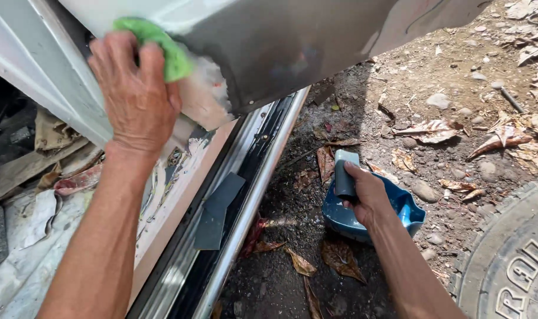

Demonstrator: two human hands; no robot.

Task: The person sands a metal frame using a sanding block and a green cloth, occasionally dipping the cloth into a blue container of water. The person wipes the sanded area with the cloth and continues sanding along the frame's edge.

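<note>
Down at the lower right, the right hand (pixel 368 198) reaches forward with the arm almost straight, and its fingers are clamped around a grey sanding block (pixel 344 176), held just over a blue bowl (pixel 369 220) that stands on the dirt ground (pixel 434 77) among dry leaves. A tyre (pixel 514 260) lies near, at the right edge. Between the arms run a metal sill rail (pixel 254 201) and a dark sheet of sandpaper (pixel 217 210). Farther up, the left hand (pixel 136 97) is raised with the wrist bent, fingers together, pressing a green sponge (pixel 159 47) on the lower edge of a pale car panel (pixel 292 41). Open ground stays free on the right.
</note>
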